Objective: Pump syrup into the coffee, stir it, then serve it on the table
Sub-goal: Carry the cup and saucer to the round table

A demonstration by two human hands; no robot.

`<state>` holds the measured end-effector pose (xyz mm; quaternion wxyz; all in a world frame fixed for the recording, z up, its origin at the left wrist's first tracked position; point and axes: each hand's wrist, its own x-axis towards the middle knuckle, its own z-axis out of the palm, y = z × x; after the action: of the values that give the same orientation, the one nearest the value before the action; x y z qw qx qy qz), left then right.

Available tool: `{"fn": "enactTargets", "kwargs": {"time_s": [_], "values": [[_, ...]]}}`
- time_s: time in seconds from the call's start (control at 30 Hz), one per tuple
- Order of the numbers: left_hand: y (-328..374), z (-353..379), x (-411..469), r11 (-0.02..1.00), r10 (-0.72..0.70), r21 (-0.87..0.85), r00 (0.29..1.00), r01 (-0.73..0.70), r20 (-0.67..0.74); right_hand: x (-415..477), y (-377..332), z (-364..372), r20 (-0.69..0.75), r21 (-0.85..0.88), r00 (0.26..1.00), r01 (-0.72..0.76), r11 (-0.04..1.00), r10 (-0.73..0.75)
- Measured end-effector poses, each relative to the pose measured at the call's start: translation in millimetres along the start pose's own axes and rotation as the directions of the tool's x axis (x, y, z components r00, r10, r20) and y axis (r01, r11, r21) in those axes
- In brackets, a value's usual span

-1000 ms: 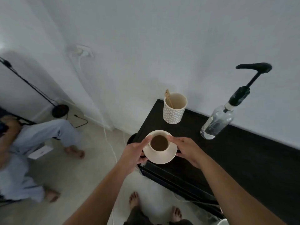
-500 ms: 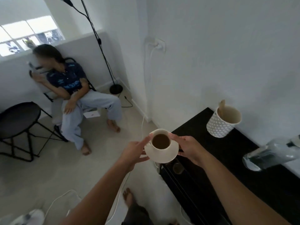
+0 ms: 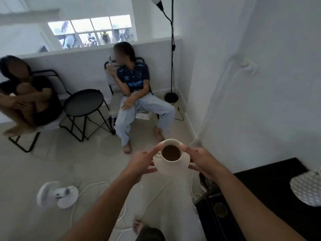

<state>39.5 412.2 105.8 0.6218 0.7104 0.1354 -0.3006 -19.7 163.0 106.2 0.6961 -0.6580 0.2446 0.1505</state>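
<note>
A cream cup of brown coffee (image 3: 171, 152) stands on a cream saucer (image 3: 171, 166) that I carry in the air above the floor. My left hand (image 3: 141, 162) grips the saucer's left side, with its forefinger along the cup's rim. My right hand (image 3: 202, 161) grips the right side, fingers against the cup. A small round black table (image 3: 83, 103) stands further off to the left, between two seated people. The syrup bottle is out of view.
A black cabinet (image 3: 271, 188) with a patterned white cup (image 3: 306, 190) is at the right. One person sits on a chair (image 3: 137, 94) ahead, another (image 3: 26, 100) at far left. A floor lamp (image 3: 172, 49), a white fan (image 3: 55, 195) and white cables (image 3: 97, 185) are on the floor.
I have turned left, away from the black cabinet, carrying the cup and saucer out over the floor. The syrup bottle has left the view and the round table and two people have come in.
</note>
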Motion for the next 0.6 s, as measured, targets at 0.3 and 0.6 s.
{"fn": "enactTargets", "kwargs": {"time_s": [0.3,0.6], "values": [[27.3,-126.5,34.8,0.998,0.007,-0.053,0.991,-0.014,-0.134,77.8,-62.4,118.3,0.160,-0.084,0.987,0.011,0.996,0.003],[45.9,-240.5,61.0,0.992,0.002,-0.121,0.973,-0.030,-0.229,139.9,-100.5,232.8,0.232,-0.151,0.973,0.012,0.989,0.023]]}}
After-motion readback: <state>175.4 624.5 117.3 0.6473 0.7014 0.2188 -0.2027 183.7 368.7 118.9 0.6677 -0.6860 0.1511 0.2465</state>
